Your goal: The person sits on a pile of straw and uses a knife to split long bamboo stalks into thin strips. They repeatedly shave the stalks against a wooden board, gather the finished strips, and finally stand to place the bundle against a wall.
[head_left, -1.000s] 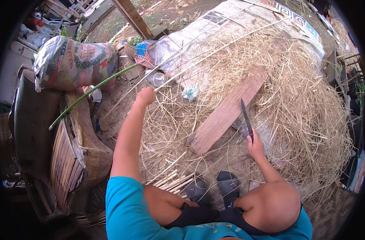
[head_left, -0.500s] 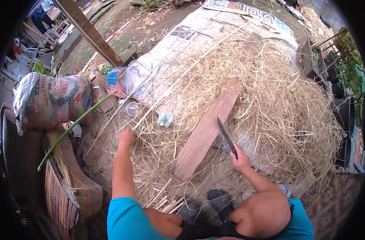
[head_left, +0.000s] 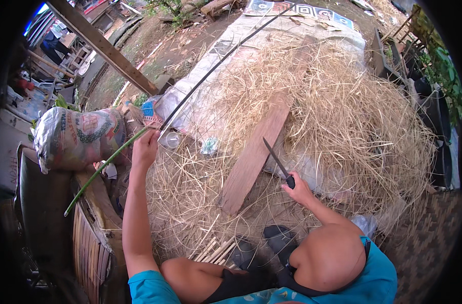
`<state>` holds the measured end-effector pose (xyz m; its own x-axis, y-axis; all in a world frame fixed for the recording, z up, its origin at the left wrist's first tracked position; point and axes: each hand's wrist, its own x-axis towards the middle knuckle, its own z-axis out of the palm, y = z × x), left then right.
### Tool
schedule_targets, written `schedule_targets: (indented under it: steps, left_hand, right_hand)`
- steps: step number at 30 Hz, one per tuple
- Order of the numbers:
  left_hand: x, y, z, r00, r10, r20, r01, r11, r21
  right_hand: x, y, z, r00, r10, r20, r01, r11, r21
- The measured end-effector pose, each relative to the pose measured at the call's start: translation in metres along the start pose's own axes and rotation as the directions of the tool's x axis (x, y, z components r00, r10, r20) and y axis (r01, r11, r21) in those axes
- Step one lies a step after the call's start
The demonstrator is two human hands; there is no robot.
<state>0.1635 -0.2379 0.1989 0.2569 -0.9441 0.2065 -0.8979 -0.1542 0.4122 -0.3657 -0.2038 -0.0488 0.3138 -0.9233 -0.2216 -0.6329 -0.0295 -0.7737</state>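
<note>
The left hand (head_left: 146,147) has its fingers bent tight on the low end of a long, thin strip (head_left: 176,112). The strip runs up and away from the hand, over the pale sheet (head_left: 233,40). The right hand (head_left: 295,186) is wrapped round the black grip of a knife (head_left: 276,158). Its blade points up, away from the body, close by the board (head_left: 256,152) in this view. The knife and the strip are well apart.

The step in hand looks like holding up the strip while the knife waits. To move such a long strip, I think the left hand must pinch firmly and go slowly, with the blade kept off to the side.

A green stick (head_left: 104,166) slants down to the left. Its top end is right by the left hand, and I can't tell if they touch. A fat sack (head_left: 81,134) sits behind it. Both could get in the way on that side. A big heap of straw (head_left: 352,116) covers the far part of the board and might snag the strip. Short sticks (head_left: 216,252) lie near the sandals (head_left: 280,240).
</note>
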Motion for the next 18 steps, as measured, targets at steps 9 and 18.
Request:
schedule_targets:
  steps: [9, 18]
  left_hand:
    - [-0.067, 0.086, 0.187, 0.05, 0.094, 0.994, 0.64, 0.761, -0.104]
    - [-0.023, 0.234, 0.319, 0.854, -0.079, 0.514, 0.21, 0.957, -0.202]
  right_hand:
    - [-0.083, -0.093, 0.017, 0.667, -0.301, 0.682, 0.016, 0.92, 0.391]
    - [-0.095, -0.085, 0.059, 0.555, -0.06, 0.83, -0.633, 0.617, 0.468]
